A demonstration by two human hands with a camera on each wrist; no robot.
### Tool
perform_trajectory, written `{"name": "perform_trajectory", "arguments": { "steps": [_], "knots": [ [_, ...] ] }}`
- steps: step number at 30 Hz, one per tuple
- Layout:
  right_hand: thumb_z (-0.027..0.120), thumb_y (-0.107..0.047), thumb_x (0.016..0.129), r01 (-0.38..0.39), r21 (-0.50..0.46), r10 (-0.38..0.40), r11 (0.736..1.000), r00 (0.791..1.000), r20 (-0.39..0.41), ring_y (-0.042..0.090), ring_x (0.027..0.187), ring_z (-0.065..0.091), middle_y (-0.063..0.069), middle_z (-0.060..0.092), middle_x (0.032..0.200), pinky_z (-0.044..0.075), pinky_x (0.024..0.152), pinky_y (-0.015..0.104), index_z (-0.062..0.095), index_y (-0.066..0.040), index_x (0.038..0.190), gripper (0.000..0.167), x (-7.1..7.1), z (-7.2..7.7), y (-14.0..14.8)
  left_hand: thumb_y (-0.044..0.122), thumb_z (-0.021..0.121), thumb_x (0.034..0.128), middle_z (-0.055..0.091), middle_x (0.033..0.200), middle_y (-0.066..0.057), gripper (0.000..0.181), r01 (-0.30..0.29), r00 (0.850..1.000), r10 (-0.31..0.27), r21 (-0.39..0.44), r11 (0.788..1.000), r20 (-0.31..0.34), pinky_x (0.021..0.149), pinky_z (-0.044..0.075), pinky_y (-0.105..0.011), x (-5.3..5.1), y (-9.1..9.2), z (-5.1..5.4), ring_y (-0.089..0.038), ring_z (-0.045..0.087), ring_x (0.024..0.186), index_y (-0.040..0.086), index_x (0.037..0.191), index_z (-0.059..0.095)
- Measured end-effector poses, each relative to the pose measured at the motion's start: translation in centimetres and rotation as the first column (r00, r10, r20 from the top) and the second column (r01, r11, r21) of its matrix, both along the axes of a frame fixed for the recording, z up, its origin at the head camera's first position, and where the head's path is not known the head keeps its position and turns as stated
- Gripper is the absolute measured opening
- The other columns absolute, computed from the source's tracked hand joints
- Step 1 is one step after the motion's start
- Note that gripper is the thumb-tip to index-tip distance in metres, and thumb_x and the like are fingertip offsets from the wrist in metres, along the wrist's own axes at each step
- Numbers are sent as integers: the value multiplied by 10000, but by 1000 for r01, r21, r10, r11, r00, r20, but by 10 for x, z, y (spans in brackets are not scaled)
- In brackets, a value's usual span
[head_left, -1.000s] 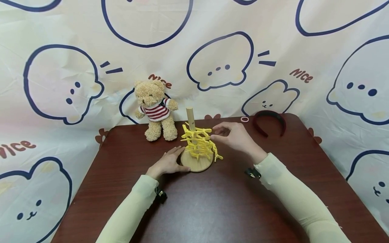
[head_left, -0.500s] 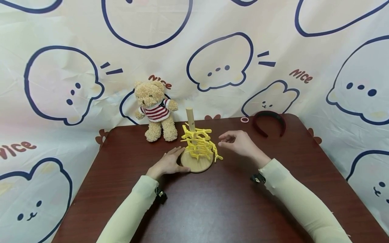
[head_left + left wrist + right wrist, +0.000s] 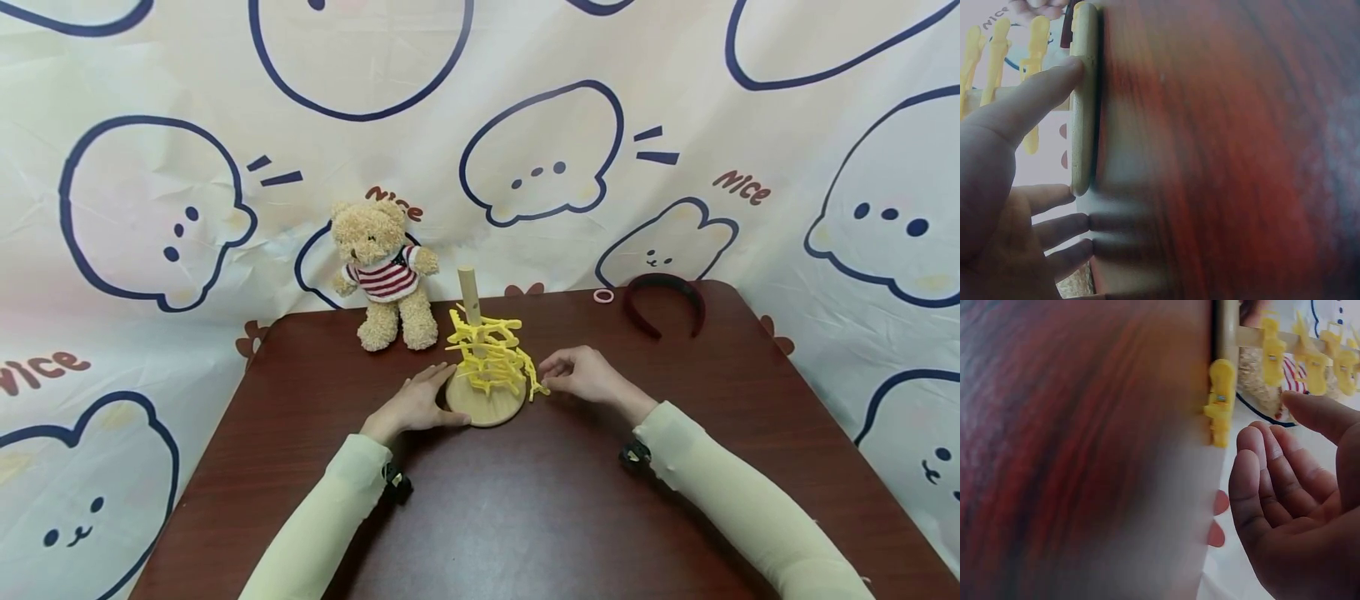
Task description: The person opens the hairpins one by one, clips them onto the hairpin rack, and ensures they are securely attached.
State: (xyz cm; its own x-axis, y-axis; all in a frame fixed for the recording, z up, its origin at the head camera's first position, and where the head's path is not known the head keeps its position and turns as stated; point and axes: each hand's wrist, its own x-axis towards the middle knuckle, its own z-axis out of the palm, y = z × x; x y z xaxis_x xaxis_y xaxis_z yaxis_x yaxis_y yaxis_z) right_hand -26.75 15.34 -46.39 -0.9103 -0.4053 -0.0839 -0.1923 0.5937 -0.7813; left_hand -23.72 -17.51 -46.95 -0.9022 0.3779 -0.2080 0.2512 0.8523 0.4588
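A round wooden base (image 3: 489,410) with an upright post (image 3: 468,292) stands mid-table. Yellow plastic clothespins (image 3: 487,346) stick out around the post at several levels. Another yellow clothespin (image 3: 1219,403) lies low by the right edge of the base. My left hand (image 3: 411,404) holds the base at its left rim; in the left wrist view, the thumb (image 3: 1060,78) and index finger span the rim. My right hand (image 3: 588,377) hovers just right of the low clothespin, holding nothing. Its fingers are loosely bent, apart from the thumb (image 3: 1313,411); whether a fingertip touches that clothespin, I cannot tell.
A teddy bear (image 3: 386,279) in a striped shirt stands at the back left. Towards the back right lie a dark red headband (image 3: 633,315) and a small pinkish ring (image 3: 603,296). A printed cloth (image 3: 420,158) hangs behind the brown table (image 3: 487,517).
My right hand has moved away from the upper clothespins, down to beside the low one at the right of the base. The left hand stays at the base.
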Motion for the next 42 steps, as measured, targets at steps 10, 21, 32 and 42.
{"name": "perform_trajectory", "arguments": {
  "steps": [10,21,32,42],
  "knots": [
    [808,-196,831,23,68,-24,997,1000,14,128,815,663,-7,737,912,535,676,269,756,-137,1068,250,-2,-9,-2,604,757,794,235,1661,-136,1042,2,1000,-1,8,1000,-7,1189,174,-671,0,0,-1,-346,195,1543,141,1592,273],
    [793,-184,840,48,118,-47,992,999,-10,127,814,659,-8,739,899,531,717,285,760,-146,1053,219,-6,-12,-3,600,758,796,236,1659,-143,1040,2,1000,-2,8,1000,-13,1184,179,-677,1,0,-1,-353,200,1541,134,1591,274],
    [775,-297,865,145,165,-143,976,989,-23,154,792,638,16,734,923,525,708,282,762,-152,1038,226,-10,-11,5,609,754,796,223,1666,-125,1045,-6,1000,6,-4,1000,-1,1192,169,-666,1,0,1,-341,188,1546,152,1596,262],
    [831,-461,770,155,267,-155,951,988,-18,183,805,591,12,672,876,486,696,289,733,-145,1023,417,-7,-9,-9,596,752,805,226,1665,-132,1033,-3,1000,3,-5,1000,-3,1193,171,-666,1,1,2,-346,185,1546,145,1596,262]
  ]
}}
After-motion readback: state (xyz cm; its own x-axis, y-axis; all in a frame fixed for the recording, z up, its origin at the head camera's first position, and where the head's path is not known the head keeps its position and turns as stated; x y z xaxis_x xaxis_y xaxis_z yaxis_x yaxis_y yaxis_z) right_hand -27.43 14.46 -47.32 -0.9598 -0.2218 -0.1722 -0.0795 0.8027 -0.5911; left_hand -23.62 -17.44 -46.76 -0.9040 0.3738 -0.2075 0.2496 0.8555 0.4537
